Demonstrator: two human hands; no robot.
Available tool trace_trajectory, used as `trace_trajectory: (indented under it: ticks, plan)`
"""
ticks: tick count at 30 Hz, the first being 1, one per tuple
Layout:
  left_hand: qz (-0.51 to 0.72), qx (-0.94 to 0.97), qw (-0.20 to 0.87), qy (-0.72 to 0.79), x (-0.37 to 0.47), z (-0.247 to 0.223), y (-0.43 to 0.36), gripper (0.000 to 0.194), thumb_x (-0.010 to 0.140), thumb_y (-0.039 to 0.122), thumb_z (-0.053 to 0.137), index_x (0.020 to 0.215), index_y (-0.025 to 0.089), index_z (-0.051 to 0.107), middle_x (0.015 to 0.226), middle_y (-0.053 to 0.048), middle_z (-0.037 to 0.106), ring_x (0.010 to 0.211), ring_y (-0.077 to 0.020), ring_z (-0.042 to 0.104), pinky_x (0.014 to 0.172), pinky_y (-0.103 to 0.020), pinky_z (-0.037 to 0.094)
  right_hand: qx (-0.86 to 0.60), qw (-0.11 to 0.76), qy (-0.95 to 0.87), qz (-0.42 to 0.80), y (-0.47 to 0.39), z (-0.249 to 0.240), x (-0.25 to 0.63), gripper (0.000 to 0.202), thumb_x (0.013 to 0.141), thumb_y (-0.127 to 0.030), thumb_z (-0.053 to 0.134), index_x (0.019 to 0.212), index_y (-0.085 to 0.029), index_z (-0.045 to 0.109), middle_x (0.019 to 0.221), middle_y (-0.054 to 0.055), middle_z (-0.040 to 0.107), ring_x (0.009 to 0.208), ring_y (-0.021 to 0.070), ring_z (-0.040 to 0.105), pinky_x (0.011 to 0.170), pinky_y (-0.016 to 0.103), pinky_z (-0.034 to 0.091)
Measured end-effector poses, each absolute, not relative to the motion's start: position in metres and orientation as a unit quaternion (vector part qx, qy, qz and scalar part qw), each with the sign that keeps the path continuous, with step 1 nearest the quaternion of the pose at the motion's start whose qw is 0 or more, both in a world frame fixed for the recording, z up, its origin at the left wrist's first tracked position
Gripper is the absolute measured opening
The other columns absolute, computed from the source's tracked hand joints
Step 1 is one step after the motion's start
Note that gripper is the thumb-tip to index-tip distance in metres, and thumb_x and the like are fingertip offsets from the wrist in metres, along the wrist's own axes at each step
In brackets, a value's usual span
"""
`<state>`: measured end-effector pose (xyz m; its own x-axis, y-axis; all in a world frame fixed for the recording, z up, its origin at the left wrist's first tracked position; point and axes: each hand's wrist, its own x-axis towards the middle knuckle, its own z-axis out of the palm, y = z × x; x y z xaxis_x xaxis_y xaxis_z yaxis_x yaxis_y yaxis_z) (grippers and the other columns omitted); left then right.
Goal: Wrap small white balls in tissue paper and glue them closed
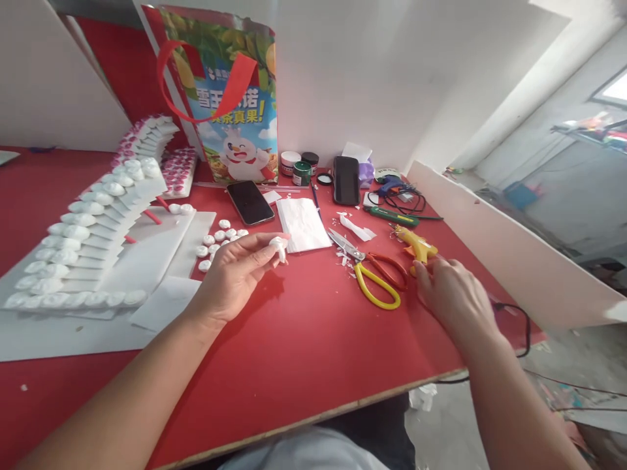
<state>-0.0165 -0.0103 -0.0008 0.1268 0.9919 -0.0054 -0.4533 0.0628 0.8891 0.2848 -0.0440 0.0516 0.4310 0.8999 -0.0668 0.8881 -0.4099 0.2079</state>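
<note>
The bench (313, 359) has a smooth red top with a raw, pale edge. Around its middle lie a broad white board (63, 341) at nine o'clock, loose white rosettes (213, 248) at ten, a phone (249, 203) at eleven, small jars (302, 173) at twelve, a black device (347, 181) at one, a green-handled tool (392, 216) at two, and scissors (360, 256) just before three.

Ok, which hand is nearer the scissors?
Right. The right hand is just to the right of the scissors, at the glue gun; the left hand is farther off to their left, pinching a white piece.
</note>
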Motion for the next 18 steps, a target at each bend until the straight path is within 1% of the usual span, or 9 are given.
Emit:
trace_trajectory:
  ticks: [3, 6, 9, 11, 15, 18]
  plan:
    - [0.551, 0.393, 0.648, 0.348, -0.017, -0.004, -0.01, 0.017, 0.074, 0.028, 0.087, 0.089, 0.02, 0.085, 0.074, -0.004, 0.071, 0.072, -0.0118, 0.063, 0.075, -0.023, 0.052, 0.856, 0.094, 0.507, 0.026, -0.037, 0.043, 0.293, 0.044, 0.106, -0.036, 0.039, 0.116, -0.005, 0.068, 0.114, 0.024, 0.072, 0.105, 0.035, 0.072, 0.078, 0.036, 0.049]
    - [0.547, 0.398, 0.648, 0.349, -0.017, -0.006, -0.01, 0.017, 0.075, 0.028, 0.086, 0.09, 0.02, 0.085, 0.076, -0.004, 0.072, 0.072, -0.0115, 0.063, 0.076, -0.023, 0.052, 0.866, 0.103, 0.489, 0.017, -0.029, 0.041, 0.296, 0.046, 0.104, -0.038, 0.039, 0.11, -0.007, 0.073, 0.108, 0.025, 0.074, 0.103, 0.0353, 0.072, 0.076, 0.036, 0.049]
    - [0.55, 0.401, 0.641, 0.355, -0.018, -0.007, -0.01, 0.016, 0.077, 0.028, 0.085, 0.091, 0.02, 0.085, 0.077, -0.004, 0.072, 0.074, -0.012, 0.064, 0.076, -0.023, 0.052, 0.867, 0.115, 0.485, 0.012, -0.021, 0.042, 0.297, 0.044, 0.1, -0.037, 0.043, 0.104, -0.008, 0.077, 0.107, 0.024, 0.075, 0.102, 0.036, 0.073, 0.074, 0.036, 0.05]
    - [0.553, 0.398, 0.641, 0.355, -0.018, -0.006, -0.01, 0.016, 0.076, 0.028, 0.085, 0.089, 0.02, 0.085, 0.077, -0.004, 0.073, 0.073, -0.0119, 0.064, 0.076, -0.023, 0.052, 0.872, 0.113, 0.476, 0.012, -0.016, 0.042, 0.298, 0.043, 0.097, -0.038, 0.047, 0.104, -0.009, 0.077, 0.109, 0.023, 0.075, 0.104, 0.0363, 0.072, 0.074, 0.036, 0.05]
    - [0.56, 0.385, 0.646, 0.348, -0.017, -0.003, -0.011, 0.016, 0.073, 0.027, 0.087, 0.087, 0.021, 0.085, 0.075, -0.004, 0.073, 0.07, -0.0111, 0.063, 0.074, -0.022, 0.052, 0.882, 0.115, 0.457, -0.006, -0.006, 0.04, 0.299, 0.039, 0.092, -0.038, 0.053, 0.109, -0.012, 0.077, 0.115, 0.02, 0.075, 0.108, 0.0336, 0.071, 0.076, 0.034, 0.051]
    - [0.565, 0.381, 0.648, 0.341, -0.018, -0.002, -0.01, 0.015, 0.073, 0.027, 0.087, 0.086, 0.021, 0.085, 0.074, -0.003, 0.072, 0.069, -0.0109, 0.062, 0.074, -0.023, 0.053, 0.886, 0.109, 0.45, -0.013, 0.0, 0.039, 0.3, 0.036, 0.088, -0.038, 0.056, 0.106, -0.015, 0.076, 0.116, 0.018, 0.074, 0.107, 0.0323, 0.071, 0.074, 0.032, 0.051]
